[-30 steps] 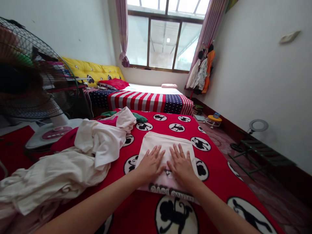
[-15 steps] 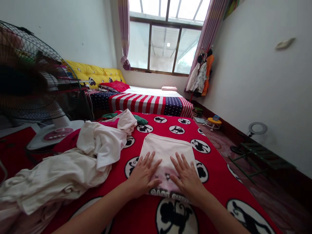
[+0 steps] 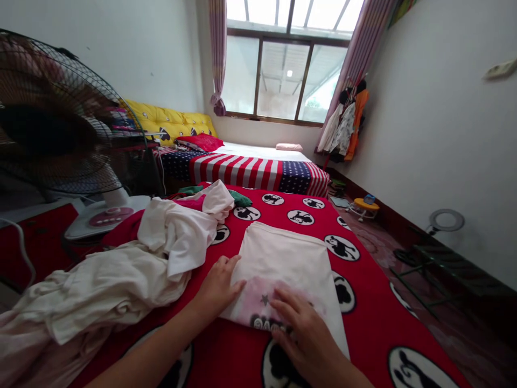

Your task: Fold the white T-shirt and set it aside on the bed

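Note:
A folded white garment with a pink print and black lettering at its near edge lies flat on the red blanket with black monkey circles. My left hand rests open at the garment's near left edge, fingers lying on the cloth. My right hand lies flat and open on the printed near part, fingers stretched toward the left. Neither hand holds anything.
A heap of white and pink clothes lies left of the garment. A standing fan is at the far left. A second bed with a flag-pattern cover stands behind. A folding rack and ring light are on the floor right.
Both hands slid back toward me and apart: the left to the garment's left edge, the right onto its near printed part. The camera view shifted slightly right.

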Motion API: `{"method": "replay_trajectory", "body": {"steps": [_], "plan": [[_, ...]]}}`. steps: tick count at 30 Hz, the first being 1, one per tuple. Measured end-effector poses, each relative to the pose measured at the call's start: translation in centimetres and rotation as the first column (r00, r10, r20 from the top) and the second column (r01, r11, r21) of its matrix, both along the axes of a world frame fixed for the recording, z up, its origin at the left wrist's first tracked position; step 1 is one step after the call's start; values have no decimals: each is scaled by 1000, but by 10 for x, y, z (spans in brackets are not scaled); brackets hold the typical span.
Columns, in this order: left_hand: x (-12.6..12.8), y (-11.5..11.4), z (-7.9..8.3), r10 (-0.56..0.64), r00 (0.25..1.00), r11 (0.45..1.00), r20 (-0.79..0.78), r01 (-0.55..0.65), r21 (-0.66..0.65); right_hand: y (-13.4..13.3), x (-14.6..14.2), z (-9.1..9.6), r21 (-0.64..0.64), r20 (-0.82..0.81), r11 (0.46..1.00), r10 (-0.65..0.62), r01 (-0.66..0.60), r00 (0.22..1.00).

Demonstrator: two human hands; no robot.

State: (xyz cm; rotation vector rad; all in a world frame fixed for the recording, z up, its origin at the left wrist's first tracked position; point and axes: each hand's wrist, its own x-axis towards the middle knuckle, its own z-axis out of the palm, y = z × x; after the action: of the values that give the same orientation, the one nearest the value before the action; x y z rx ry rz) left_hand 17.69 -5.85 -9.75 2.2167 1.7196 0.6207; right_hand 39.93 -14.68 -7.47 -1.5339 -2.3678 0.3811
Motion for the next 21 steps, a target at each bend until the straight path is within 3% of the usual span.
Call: {"method": "replay_trajectory", "body": {"steps": [5, 9, 13, 17, 21], "plan": [[-10, -18, 17, -65, 997, 982, 46, 72, -172, -4, -10, -4, 47, 109, 998, 32, -38, 993], [-19, -39, 19, -112, 964, 935, 239, 184, -303, -11, 12, -23, 109, 284, 993, 11, -44, 959], [-20, -41, 16, -37, 917, 902, 397, 202, -382, -10, 32, -31, 279, 271, 960, -115, 36, 956], [-14, -36, 28, 34, 811, 895, 584, 236, -379, -1, 46, -6, 266, 140, 963, -72, 33, 988], [-13, -60, 51, 24, 719, 849, 694, 352, -394, -8, 64, 28, 282, 57, 960, -10, -7, 998]]}}
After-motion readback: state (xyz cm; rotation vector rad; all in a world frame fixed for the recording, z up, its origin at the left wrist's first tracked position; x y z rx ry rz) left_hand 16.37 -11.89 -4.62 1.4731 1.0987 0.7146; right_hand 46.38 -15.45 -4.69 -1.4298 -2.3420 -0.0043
